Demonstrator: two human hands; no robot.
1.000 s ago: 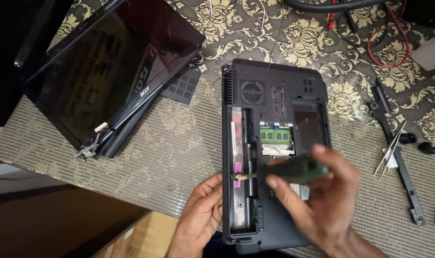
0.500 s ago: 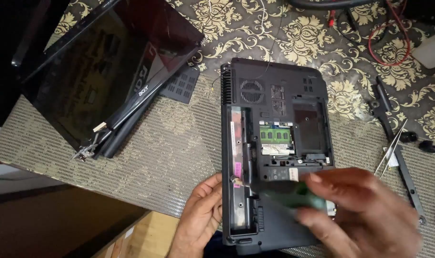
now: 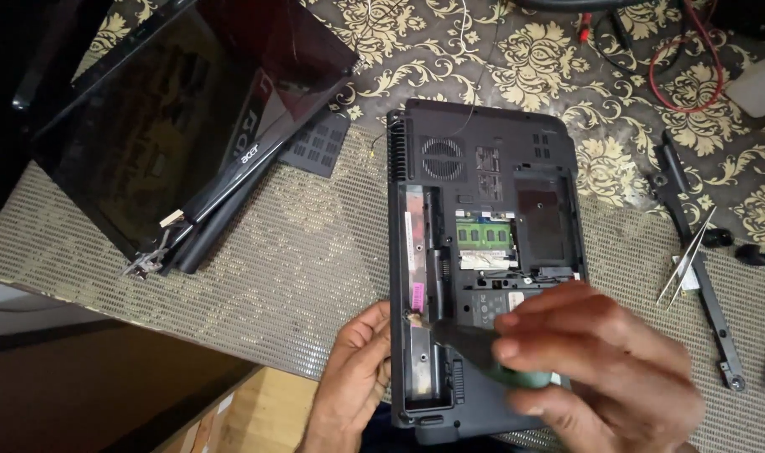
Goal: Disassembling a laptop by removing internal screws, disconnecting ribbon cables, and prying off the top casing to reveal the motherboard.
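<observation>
We see the laptop base [image 3: 483, 252] lying upside down on the table [image 3: 298, 277], its bottom covers off and a green memory card [image 3: 485, 233] exposed. Our right hand [image 3: 600, 369] hovers over the base's near end, its grip closed around a screwdriver [image 3: 475, 348] with a green handle, tip towards the left bay. Our left hand [image 3: 357, 369] clasps the base's near left edge. The detached screen [image 3: 181, 126] lies to the left, tweezers [image 3: 689, 264] to the right.

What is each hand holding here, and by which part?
The right hand grips a green-handled tool by its handle, its tip blurred. The left hand holds the laptop base by its left edge, near the front corner.
</observation>
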